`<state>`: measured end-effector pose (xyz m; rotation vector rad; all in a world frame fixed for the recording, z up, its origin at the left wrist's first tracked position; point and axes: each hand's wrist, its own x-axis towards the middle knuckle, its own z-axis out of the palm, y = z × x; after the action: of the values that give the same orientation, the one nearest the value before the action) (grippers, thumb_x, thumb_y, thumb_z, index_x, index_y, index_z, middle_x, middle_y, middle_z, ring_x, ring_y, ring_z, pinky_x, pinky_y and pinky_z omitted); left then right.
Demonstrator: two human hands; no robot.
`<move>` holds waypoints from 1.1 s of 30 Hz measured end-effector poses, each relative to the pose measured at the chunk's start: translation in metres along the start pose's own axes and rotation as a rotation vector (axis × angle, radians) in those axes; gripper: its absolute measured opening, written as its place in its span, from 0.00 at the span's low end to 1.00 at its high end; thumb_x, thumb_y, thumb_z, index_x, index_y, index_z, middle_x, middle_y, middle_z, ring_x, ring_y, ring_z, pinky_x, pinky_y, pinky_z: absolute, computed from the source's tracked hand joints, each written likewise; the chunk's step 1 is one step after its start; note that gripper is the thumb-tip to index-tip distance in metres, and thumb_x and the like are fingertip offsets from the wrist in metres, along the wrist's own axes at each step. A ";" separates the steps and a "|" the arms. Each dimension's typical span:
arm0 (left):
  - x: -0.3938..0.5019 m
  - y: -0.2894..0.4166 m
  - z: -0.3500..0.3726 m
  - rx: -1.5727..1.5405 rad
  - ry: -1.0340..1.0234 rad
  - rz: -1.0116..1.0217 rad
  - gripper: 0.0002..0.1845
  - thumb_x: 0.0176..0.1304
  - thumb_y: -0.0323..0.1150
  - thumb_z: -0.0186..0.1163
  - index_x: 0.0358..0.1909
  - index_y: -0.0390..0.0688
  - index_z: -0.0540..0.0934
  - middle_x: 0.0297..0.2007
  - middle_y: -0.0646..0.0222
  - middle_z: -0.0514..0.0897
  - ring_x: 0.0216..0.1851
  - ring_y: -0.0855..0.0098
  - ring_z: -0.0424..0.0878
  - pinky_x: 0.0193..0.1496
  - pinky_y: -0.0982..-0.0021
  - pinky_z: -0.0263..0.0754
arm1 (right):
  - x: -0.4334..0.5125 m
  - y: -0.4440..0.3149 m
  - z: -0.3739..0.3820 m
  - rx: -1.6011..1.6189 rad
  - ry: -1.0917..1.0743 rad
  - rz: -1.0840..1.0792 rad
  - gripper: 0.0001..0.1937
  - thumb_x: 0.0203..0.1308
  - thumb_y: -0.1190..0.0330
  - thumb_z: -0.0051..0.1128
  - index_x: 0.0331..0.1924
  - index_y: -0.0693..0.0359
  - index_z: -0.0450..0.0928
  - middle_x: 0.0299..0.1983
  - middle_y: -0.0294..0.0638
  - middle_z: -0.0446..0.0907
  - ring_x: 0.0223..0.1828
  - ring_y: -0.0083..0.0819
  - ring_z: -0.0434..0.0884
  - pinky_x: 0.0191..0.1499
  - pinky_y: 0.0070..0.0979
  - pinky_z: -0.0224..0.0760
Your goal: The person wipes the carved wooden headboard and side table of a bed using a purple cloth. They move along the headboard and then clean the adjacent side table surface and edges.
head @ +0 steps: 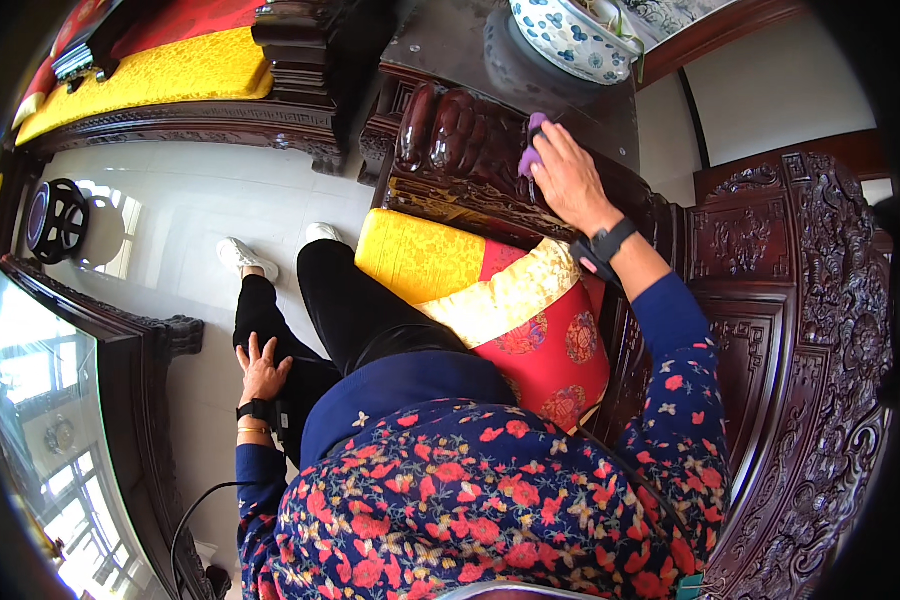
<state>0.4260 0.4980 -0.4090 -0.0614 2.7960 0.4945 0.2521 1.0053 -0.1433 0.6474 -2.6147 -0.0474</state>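
Note:
My right hand (pixel 568 174) presses a purple cloth (pixel 530 157) against the carved dark wood armrest (pixel 461 139) of a sofa or chair, near its inner end. Part of the cloth is hidden beneath my fingers. My left hand (pixel 263 370) rests on my black-trousered leg with its fingers apart, holding nothing. Below the armrest lie a yellow seat cushion (pixel 412 251) and a red cushion (pixel 544 341) with a pale gold band. Just beyond the armrest is a dark side table (pixel 450 49) bearing a blue-and-white ceramic pot (pixel 574 41).
A carved wooden backrest (pixel 746 300) rises at the right. Another seat with a yellow cushion (pixel 187 67) is at the upper left. A glass-topped table (pixel 45 390) stands at the left, and a round black wheeled stand (pixel 60 220) is on the tiled floor. Black cables run beside both arms.

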 end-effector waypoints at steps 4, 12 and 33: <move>-0.001 0.004 -0.004 0.065 -0.031 0.029 0.31 0.61 0.48 0.55 0.63 0.43 0.67 0.63 0.47 0.64 0.72 0.53 0.45 0.71 0.45 0.30 | 0.041 0.030 0.023 0.126 0.052 0.026 0.10 0.58 0.67 0.49 0.35 0.67 0.72 0.47 0.55 0.72 0.53 0.52 0.70 0.53 0.44 0.67; -0.003 0.006 0.000 -0.049 0.006 -0.029 0.31 0.61 0.49 0.55 0.62 0.44 0.67 0.65 0.44 0.59 0.72 0.54 0.44 0.72 0.48 0.29 | 0.116 0.049 0.026 0.225 -0.512 0.033 0.15 0.56 0.64 0.42 0.32 0.69 0.77 0.36 0.60 0.78 0.41 0.55 0.76 0.43 0.43 0.67; 0.004 -0.003 0.003 0.011 -0.032 -0.022 0.31 0.60 0.50 0.57 0.63 0.50 0.67 0.69 0.49 0.49 0.70 0.40 0.41 0.71 0.48 0.38 | 0.092 -0.080 0.011 0.208 0.071 -0.529 0.14 0.55 0.69 0.55 0.46 0.61 0.72 0.50 0.46 0.72 0.58 0.42 0.69 0.57 0.42 0.62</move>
<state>0.4238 0.4961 -0.4141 -0.0809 2.7634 0.4705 0.2096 0.8924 -0.1263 1.3716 -2.3282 0.0859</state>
